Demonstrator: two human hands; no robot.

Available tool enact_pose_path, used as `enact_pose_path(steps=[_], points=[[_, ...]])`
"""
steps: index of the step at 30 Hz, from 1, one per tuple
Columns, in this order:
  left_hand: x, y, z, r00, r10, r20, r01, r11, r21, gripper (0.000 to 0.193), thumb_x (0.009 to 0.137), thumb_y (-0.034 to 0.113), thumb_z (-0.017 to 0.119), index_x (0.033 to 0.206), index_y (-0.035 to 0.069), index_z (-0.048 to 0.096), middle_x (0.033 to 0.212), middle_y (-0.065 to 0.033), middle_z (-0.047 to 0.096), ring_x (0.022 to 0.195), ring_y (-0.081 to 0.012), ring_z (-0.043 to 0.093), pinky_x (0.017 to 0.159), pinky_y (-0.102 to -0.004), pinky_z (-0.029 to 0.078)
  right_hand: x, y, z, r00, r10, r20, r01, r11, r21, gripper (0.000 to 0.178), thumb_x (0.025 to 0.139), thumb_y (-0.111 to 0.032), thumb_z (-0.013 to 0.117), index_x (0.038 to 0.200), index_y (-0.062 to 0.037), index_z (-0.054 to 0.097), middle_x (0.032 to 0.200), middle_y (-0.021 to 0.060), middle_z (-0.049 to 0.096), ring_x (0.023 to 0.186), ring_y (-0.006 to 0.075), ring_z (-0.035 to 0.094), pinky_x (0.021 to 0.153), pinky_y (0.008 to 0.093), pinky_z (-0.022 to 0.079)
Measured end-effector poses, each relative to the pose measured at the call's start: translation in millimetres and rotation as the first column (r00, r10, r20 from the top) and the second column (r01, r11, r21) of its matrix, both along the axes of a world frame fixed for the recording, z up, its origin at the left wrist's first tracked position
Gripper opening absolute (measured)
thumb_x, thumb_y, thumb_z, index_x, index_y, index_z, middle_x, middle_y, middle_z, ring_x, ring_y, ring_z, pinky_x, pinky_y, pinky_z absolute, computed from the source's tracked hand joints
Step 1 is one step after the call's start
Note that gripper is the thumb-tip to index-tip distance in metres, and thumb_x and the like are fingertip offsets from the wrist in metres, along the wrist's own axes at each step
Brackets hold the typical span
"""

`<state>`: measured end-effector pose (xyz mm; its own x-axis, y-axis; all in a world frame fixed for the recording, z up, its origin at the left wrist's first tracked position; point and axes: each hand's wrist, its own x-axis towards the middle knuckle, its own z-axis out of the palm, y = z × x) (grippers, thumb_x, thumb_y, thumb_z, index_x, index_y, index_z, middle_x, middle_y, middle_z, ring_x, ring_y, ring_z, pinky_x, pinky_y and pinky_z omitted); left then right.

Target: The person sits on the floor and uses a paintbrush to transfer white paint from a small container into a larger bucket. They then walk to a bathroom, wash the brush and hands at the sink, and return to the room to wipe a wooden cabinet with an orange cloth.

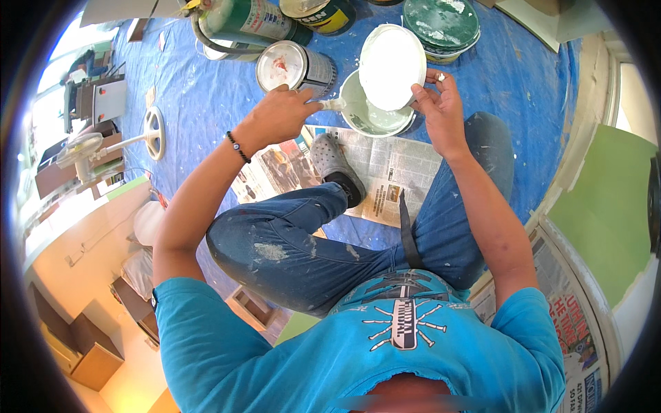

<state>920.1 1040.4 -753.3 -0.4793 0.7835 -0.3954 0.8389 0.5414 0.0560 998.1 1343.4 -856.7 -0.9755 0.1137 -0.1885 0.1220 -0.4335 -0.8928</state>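
Note:
My left hand point(279, 113) is closed around a short tool point(333, 104) coated in white. The tool reaches the left rim of a white pail point(352, 125); whether it is a brush or a scraper I cannot tell. Pale grey-green material coats the pail's inside. My right hand point(441, 113) grips the edge of a round white lid point(392, 67), thumb on its face. The lid is tilted up over the pail's far right part, hiding some of the opening. A white smear shows on a right finger.
Beside the pail stands a metal can point(282, 67) with a red-stained top. Behind are a green-lidded tub point(441, 27), a yellow-black can point(320, 15) and a green cylinder point(255, 20). Newspaper point(385, 168) covers part of the blue sheet point(200, 89), under my shoe point(336, 164). A fan point(86, 148) lies left.

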Motion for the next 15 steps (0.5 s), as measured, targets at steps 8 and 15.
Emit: enact_pose_path(steps=[8, 15], points=[[-25.8, 33.0, 18.5, 0.809, 0.470, 0.354, -0.581, 0.728, 0.363, 0.035, 0.101, 0.016, 0.059, 0.134, 0.010, 0.068, 0.117, -0.0210, 0.070, 0.098, -0.0397, 0.070, 0.088, -0.0465, 0.055, -1.9, 2.0, 4.2, 0.998, 0.011, 0.060, -0.006, 0.996, -0.089, 0.035, 0.106, -0.012, 0.063, 0.135, 0.0013, 0.049, 0.130, 0.0113, 0.057, 0.117, 0.0190, 0.065, 0.097, 0.0386, 0.061], [-14.5, 56.4, 0.7, 0.882, 0.317, 0.348, -0.445, 0.803, 0.396, 0.035, 0.101, 0.015, 0.059, 0.135, 0.013, 0.066, 0.122, -0.0187, 0.070, 0.107, -0.0399, 0.069, 0.093, -0.0470, 0.055, -2.1, 7.1, 6.0, 0.999, 0.011, 0.033, -0.003, 0.973, -0.229, 0.036, 0.104, -0.011, 0.066, 0.132, 0.0027, 0.048, 0.130, 0.0137, 0.056, 0.115, 0.0206, 0.066, 0.096, 0.0377, 0.063]])
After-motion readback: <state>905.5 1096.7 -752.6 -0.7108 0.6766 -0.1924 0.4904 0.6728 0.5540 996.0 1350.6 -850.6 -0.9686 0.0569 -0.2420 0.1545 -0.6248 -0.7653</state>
